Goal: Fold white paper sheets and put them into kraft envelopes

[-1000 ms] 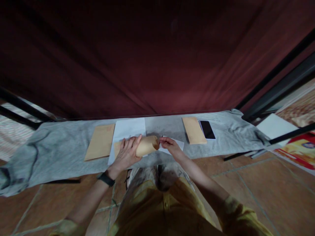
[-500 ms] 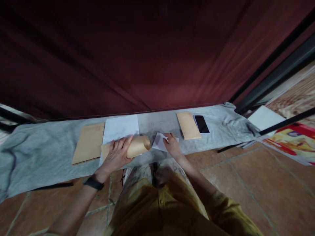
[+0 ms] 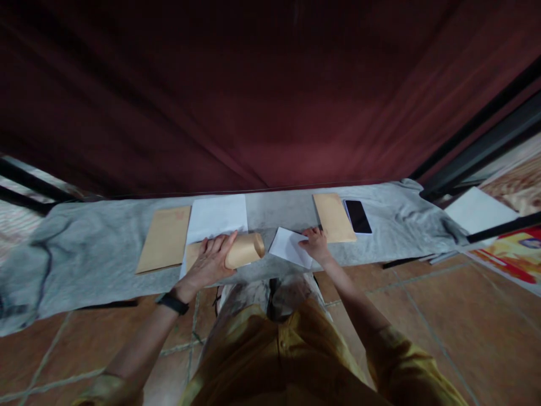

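My left hand [image 3: 213,259] is closed over a brown paper envelope [image 3: 245,251], pressing it down with fingers on top and thumb at the near side. The envelope bulges, its mouth gaping toward the right. To the right lies a folded white sheet of paper [image 3: 289,247], tilted and just apart from that mouth. My right hand [image 3: 316,245] pinches the right edge of this paper, thumb on top; the undersides of its fingers are hidden. Partly under the held envelope is a larger white sheet [image 3: 217,217].
A stack of brown envelopes [image 3: 164,239] lies at the left, and another brown envelope [image 3: 336,217] beside a phone [image 3: 358,217] at the right. Grey cloth [image 3: 279,206] covers the narrow bench. A dark red curtain [image 3: 262,113] hangs behind; black metal bars [image 3: 486,152] stand at the right.
My right hand has slid to the right edge of the folded paper, so more of the paper shows. My left hand stays on the envelope. The whole view has shifted slightly.
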`<state>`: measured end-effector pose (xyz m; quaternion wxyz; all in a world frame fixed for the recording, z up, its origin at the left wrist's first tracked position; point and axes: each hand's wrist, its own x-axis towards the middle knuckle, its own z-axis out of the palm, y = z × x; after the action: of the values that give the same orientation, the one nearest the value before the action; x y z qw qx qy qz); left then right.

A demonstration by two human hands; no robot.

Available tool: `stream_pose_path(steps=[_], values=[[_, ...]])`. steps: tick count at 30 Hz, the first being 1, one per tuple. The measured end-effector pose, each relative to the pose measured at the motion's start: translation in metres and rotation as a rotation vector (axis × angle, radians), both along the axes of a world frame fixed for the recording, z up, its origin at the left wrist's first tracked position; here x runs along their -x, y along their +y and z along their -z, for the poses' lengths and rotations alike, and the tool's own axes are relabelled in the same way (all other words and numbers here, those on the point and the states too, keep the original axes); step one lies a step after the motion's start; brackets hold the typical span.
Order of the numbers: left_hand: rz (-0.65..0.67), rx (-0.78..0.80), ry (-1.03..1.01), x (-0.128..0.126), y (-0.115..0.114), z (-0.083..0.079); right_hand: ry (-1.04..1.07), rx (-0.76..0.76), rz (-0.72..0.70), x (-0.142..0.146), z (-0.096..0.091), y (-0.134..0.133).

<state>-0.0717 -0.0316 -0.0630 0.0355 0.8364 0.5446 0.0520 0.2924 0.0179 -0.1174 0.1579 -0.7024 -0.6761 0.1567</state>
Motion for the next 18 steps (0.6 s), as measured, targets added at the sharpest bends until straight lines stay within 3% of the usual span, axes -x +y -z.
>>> stream_pose_path(steps=[7,9,12,18], values=[[-0.015,0.012,-0.001,0.002,0.002,0.002,0.334,-0.025,-0.149,-0.011,0.006,0.008],[-0.011,0.009,-0.007,0.003,0.002,0.003,0.514,-0.005,-0.18,-0.014,0.006,0.011],[-0.007,0.012,-0.002,0.003,0.002,0.002,0.748,-0.017,-0.085,-0.018,0.008,0.015],[-0.008,0.032,0.012,0.002,0.004,0.001,0.822,-0.103,0.167,-0.021,0.031,-0.002]])
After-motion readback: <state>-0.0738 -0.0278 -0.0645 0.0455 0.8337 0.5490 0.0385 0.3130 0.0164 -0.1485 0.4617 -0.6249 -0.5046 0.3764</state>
